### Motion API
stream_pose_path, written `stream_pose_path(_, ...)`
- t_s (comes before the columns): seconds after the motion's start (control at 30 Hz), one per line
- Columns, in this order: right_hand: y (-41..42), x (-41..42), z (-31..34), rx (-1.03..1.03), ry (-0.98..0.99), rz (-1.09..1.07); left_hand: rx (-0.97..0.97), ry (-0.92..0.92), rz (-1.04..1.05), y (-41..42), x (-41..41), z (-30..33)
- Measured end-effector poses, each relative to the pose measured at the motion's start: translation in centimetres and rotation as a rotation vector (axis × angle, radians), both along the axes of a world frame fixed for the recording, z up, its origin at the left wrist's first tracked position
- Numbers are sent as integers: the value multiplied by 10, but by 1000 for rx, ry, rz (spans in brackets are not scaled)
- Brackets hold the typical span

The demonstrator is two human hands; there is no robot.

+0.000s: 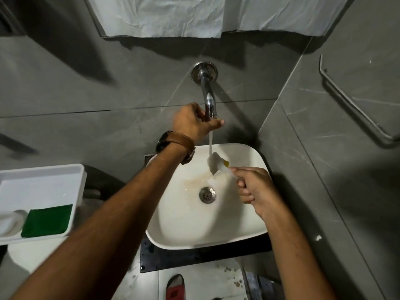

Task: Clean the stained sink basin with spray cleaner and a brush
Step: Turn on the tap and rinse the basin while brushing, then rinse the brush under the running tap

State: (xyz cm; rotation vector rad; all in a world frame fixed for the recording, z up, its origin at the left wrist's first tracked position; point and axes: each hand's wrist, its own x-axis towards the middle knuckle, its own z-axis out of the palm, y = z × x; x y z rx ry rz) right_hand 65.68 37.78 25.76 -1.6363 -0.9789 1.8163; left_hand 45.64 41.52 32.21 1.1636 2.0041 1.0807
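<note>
Brush juts up-left out of the right hand, fingers closed round its handle, head under running water above the sink; left hand fingers grip the tap.

The room around me is dim, its grey marble-look wall tiles murky, while light from above and behind me falls brightest on the white rounded-square ceramic sink basin, where my arms throw soft shadows across its near half. The curved chrome wall spout carries a sharp white glint and casts a long shadow slanting right. The wide lens bends the wall lines toward the corners, and my left forearm and the white plastic tray smear soft at the left edge.
</note>
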Motion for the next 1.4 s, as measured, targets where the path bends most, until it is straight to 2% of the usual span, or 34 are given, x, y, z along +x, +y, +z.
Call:
stream_pose_path(0.07,-6,6,-8,66,-16,3,36,74,79,-1,7,-1)
stream_pose_path(0.1,-11,9,-13,142,-91,37,51,87,115,-1,10,-1)
stream_pose_path(0.17,-23,17,-33,329,-439,269,62,95,174,-2,13,0)
stream_pose_path(0.23,-36,28,-54,361,-804,522,64,97,194,-3,14,-1)
stream_pose_path(0.33,-47,39,-65,368,-900,490,99,41,169,-7,10,-4)
stream_pose_path(0.43,-51,45,-60,380,-996,551,176,-88,146,-15,3,-11)
stream_pose_path(0.57,-57,51,-53,393,-997,526,223,-34,145,-38,-3,-21)
stream_pose_path(0.7,-70,45,-43,407,-945,532,168,14,176,-87,-10,-46)
stream_pose_path(0.9,-93,-6,-23,432,-789,564,77,62,439,-176,-53,-95)
stream_pose_path(1.17,-129,-176,-20,612,-628,746,61,-4,869,-272,-177,-139)
stream_pose_path(1.4,-162,-377,-76,659,-542,1042,12,-47,1186,-343,-316,-215)
